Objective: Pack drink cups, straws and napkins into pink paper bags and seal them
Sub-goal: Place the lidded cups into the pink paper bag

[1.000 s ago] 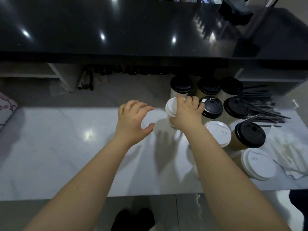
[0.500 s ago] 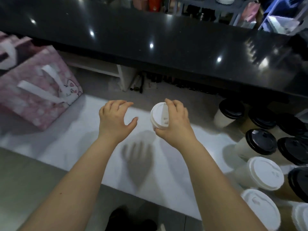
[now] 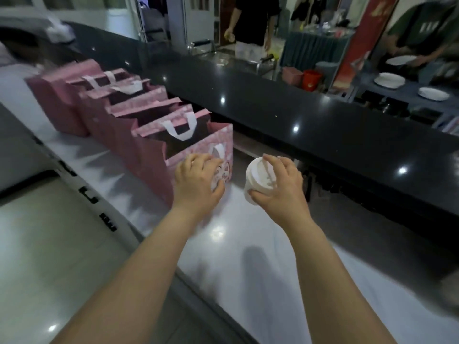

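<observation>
Cup-loading step. R hand (image 3: pixel 280 187) clamped on cup (image 3: pixel 258 176); L hand (image 3: pixel 196 184) against bag (image 3: pixel 151 165), grip unclear. Next: lower cup in upright.

The white counter (image 3: pixel 248 234) in front of me carries a row of pink bags (image 3: pixel 99 115), all upright and pressed side by side. The nearest bag (image 3: pixel 154 165) stands open-topped with white handles; the rest run off behind it to the left, and the black ledge (image 3: pixel 273 115) rises just beyond it.
</observation>
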A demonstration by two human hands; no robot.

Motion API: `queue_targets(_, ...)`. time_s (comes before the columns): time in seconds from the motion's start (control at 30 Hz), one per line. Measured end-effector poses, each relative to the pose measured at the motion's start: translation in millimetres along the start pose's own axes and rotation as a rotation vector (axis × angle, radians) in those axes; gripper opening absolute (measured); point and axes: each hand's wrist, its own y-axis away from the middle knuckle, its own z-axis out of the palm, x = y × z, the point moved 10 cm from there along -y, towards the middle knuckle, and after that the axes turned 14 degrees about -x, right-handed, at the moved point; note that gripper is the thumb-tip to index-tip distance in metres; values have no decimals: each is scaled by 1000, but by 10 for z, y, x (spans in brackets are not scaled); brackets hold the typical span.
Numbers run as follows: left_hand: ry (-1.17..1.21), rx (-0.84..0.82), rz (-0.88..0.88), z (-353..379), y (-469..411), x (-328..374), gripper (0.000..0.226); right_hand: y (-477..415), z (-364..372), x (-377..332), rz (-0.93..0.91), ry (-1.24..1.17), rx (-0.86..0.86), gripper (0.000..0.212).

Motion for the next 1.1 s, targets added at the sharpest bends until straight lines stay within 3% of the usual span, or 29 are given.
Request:
queue_targets(0.13, 13, 85, -42, -436, -329, -617, 35, -530, 49, -473, -47, -64, 79, 76)
queue_targets(0.27, -22, -62, -42, -406, -657, -1038, 20, -886, 162, -759, -59, -72, 134, 76)
queue_targets(0.33, -62, -124, -9, -282, -742, -1057, 27, -994, 222, -824, -46, -50, 154, 75)
queue_targets(0.53, -116, -263, 10, 147, -904, -975, 21, -1119, 241, -802, 19, 7, 207, 74)
queue_targets(0.83, -79, -130, 251, 87, -782, -639, 13, -894, 106, -514, 94, 34, 226, 76)
queue_targets(1.1, -146, -61, 544, -9, -408, 241, 11, -282, -340, -180, 134, 62, 262, 76)
